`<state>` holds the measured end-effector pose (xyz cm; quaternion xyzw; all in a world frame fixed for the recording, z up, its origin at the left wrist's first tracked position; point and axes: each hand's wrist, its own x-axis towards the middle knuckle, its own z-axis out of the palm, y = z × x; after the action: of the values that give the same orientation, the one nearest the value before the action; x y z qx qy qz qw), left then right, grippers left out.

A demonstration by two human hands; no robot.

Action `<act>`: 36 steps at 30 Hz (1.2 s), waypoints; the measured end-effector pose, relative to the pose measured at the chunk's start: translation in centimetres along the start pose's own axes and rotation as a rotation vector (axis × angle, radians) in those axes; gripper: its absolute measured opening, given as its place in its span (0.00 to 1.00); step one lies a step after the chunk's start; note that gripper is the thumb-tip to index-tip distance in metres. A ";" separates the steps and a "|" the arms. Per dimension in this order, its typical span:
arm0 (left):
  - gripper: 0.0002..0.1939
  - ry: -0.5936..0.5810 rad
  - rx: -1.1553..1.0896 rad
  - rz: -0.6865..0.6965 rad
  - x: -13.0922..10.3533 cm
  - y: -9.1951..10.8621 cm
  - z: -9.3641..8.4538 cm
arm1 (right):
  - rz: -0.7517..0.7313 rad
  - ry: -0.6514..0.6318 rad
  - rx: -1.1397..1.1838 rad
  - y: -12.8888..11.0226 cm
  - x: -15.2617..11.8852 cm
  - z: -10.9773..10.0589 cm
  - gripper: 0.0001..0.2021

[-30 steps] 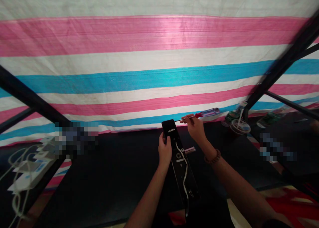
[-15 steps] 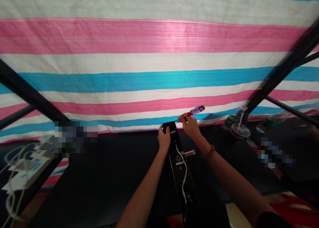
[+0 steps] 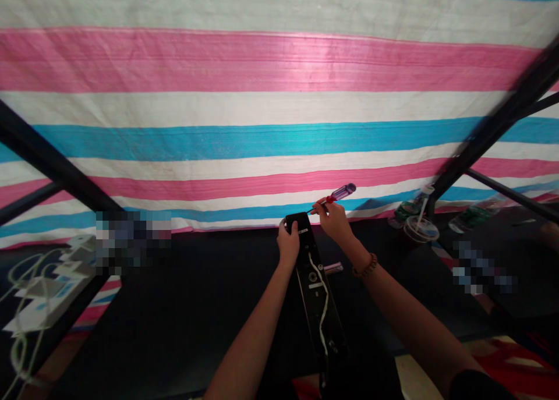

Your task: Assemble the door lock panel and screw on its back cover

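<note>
At lower centre, a black panel [image 3: 317,308] is gripped by the left hand [image 3: 289,246]; a screwdriver [image 3: 343,192] by the right hand [image 3: 335,222].

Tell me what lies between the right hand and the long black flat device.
In the head view, the thin shaft of a purple-handled screwdriver reaches from the right hand toward the device; tip contact is unclear.
</note>
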<state>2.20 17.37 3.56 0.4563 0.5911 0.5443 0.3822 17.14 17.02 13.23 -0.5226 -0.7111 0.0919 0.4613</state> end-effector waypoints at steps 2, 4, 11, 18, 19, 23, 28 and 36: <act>0.22 -0.003 -0.003 -0.002 0.0 0.0 0.0 | 0.005 -0.001 0.003 0.1 0.0 0.0 0.08; 0.22 -0.005 -0.005 -0.002 0.0 0.1 -0.1 | 0.009 -0.002 0.010 0.2 0.1 0.1 0.09; 0.21 -0.006 -0.012 -0.006 0.0 0.2 0.0 | 0.015 -0.009 0.021 0.4 0.1 0.3 0.08; 0.21 -0.012 -0.022 -0.012 0.0 0.1 0.0 | 0.020 -0.007 0.023 0.4 0.2 0.2 0.08; 0.21 -0.012 -0.023 -0.012 0.0 0.1 0.0 | 0.021 -0.005 0.025 0.4 0.2 0.2 0.08; 0.21 -0.013 -0.028 -0.016 0.0 0.1 0.0 | 0.023 -0.005 0.030 0.4 0.3 0.3 0.09; 0.22 -0.017 -0.031 -0.025 0.0 0.1 0.0 | 0.022 -0.014 0.038 0.2 0.5 0.3 0.09; 0.21 -0.009 -0.050 -0.032 0.0 -0.1 0.0 | 0.022 -0.018 0.035 0.0 0.9 -0.1 0.08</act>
<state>2.23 17.36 3.48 0.4396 0.5828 0.5507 0.4047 17.20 17.67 13.79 -0.5216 -0.7075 0.1140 0.4630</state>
